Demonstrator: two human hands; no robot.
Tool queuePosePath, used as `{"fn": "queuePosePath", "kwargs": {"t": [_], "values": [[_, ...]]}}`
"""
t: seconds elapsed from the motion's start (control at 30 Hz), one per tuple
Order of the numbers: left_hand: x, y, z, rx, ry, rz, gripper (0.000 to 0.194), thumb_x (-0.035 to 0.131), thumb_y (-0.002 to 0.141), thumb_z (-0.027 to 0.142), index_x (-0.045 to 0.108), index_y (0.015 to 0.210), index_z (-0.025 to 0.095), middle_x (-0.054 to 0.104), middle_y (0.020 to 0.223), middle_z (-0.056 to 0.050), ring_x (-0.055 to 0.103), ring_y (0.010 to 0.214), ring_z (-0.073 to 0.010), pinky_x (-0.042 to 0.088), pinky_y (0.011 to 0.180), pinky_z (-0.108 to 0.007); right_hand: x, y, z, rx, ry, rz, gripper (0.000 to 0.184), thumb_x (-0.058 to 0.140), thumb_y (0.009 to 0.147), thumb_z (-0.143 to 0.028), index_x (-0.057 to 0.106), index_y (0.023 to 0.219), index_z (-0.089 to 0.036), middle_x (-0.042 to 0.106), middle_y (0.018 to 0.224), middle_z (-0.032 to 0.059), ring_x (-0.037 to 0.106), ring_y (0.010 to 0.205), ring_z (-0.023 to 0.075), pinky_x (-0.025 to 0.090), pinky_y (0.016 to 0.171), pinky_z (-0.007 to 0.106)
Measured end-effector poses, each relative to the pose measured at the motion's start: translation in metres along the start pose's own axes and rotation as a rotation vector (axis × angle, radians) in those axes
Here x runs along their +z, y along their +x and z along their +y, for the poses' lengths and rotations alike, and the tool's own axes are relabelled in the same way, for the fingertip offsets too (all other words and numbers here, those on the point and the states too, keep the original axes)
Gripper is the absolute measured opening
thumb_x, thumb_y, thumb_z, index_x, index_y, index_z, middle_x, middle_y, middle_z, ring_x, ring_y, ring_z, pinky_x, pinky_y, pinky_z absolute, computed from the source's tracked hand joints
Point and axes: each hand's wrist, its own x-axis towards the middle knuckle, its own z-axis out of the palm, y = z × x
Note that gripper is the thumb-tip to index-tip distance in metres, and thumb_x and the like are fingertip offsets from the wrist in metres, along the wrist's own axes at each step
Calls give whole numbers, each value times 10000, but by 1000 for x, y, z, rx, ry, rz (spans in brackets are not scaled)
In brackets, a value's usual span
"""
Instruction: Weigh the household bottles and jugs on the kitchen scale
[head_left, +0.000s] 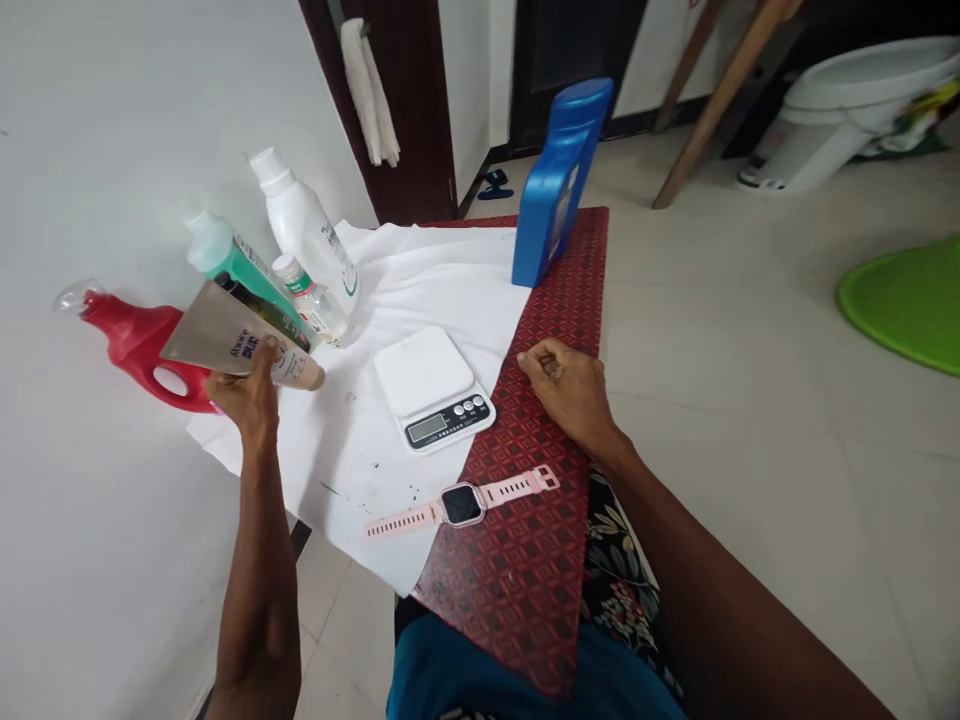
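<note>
My left hand (251, 390) is closed around a beige squeeze tube (221, 335) with its cap end pointing right and down. Close behind the tube are a red jug with a handle (142, 345), a green bottle (244, 262), a dark bottle (262, 305), a small clear bottle (319, 305) and a white bottle (307, 225). On the table's red edge rests my right hand (566, 390), curled into a loose fist with nothing visible in it. Between the hands lies a white digital kitchen scale (424, 375), its platform bare. Nearer me, a pink-strapped smartwatch (461, 504) lies flat.
A blue bottle (555, 200) stands at the table's far right corner. White cloth (442, 265) covers much of the red patterned table (517, 600). A wall (97, 130) borders the left side. On the floor are a white bucket (832, 120) and a green object (911, 310).
</note>
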Motion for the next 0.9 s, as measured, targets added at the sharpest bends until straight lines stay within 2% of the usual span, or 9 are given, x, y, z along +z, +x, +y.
{"fn": "queuePosePath", "kwargs": {"t": [0.13,0.27,0.4,0.5,0.63,0.77,0.9], "values": [[11,-19,41,103,-84,-142,294,904,744,416,795,840,161,798,879,-56,779,860,-258,678,852,-434,2,-1,1,-11,22,23,251,580,910,-353,490,694,-262,606,629,-2,538,576,177,411,682,336],[44,-45,72,129,-169,-296,310,914,751,433,811,883,171,808,916,-60,786,868,-246,688,832,-422,2,0,2,-13,44,30,255,581,904,-342,478,685,-263,583,617,-8,537,578,175,408,682,335],[75,-69,85,135,-191,-431,288,917,748,415,805,832,163,801,854,-58,768,792,-217,690,783,-399,2,1,3,-5,63,24,252,576,910,-337,478,689,-265,577,611,-12,524,567,175,403,678,336],[87,-77,85,130,-165,-471,279,907,753,401,798,822,154,791,822,-54,754,761,-204,680,748,-372,2,1,5,-4,75,24,244,575,912,-334,485,697,-264,580,618,-12,523,577,178,399,677,336],[92,-77,84,96,-126,-509,310,898,748,429,789,831,150,788,826,-55,753,769,-209,664,734,-347,3,2,6,4,75,27,241,578,909,-332,487,699,-259,585,628,-5,535,600,179,396,688,339],[88,-78,85,69,-93,-594,404,914,722,492,773,880,148,793,886,-73,756,820,-224,654,788,-366,2,1,6,4,92,20,239,572,918,-335,490,707,-257,598,643,0,557,633,183,404,695,336],[76,-78,86,73,-67,-639,554,902,725,550,708,1082,174,787,1081,-96,768,989,-254,636,936,-426,0,0,6,6,104,3,227,561,929,-359,506,732,-260,609,658,9,564,662,193,403,684,334]]}}
